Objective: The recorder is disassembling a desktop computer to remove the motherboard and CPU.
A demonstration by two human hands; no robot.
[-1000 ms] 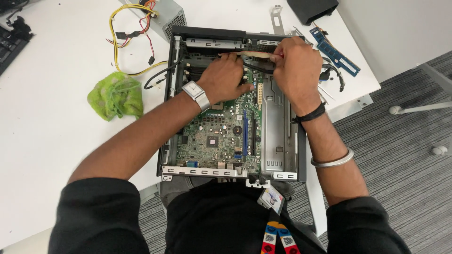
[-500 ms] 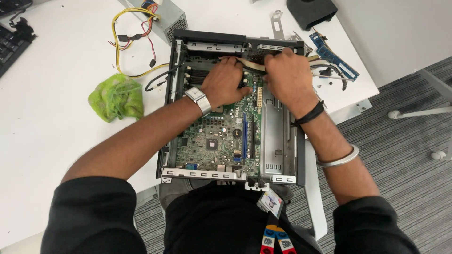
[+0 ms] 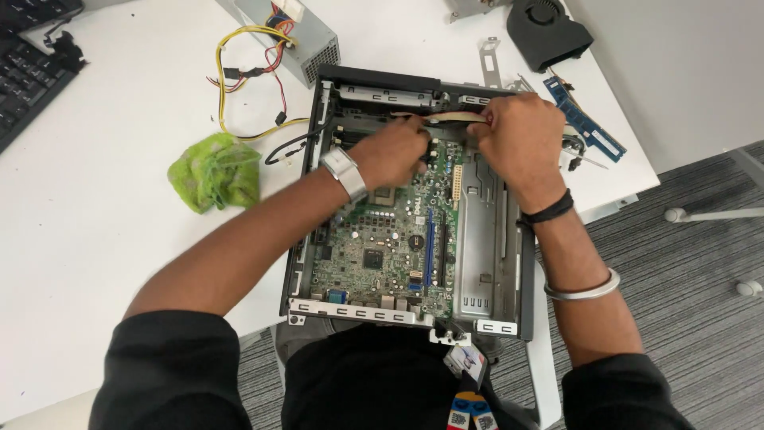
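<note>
Flat cable point(image 3: 454, 118) is pinched by both hands, left hand point(image 3: 394, 151) and right hand point(image 3: 517, 139), stretched taut over the open computer case point(image 3: 509, 263) so it clears the board point(image 3: 382, 239).

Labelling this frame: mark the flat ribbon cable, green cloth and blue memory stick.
flat ribbon cable point(image 3: 446, 118), head view, on the beige span between the hands.
green cloth point(image 3: 215, 171), head view, middle of the bundle.
blue memory stick point(image 3: 585, 119), head view, mid-length of the board.

The person wears a black top with sleeves pushed above the elbows, a silver square-faced wristwatch point(image 3: 344, 171) on the left wrist, a black band point(image 3: 549, 211) and silver bangle point(image 3: 582, 287) on the right forearm, and a multicoloured lanyard point(image 3: 469, 408) at lower centre.
</note>
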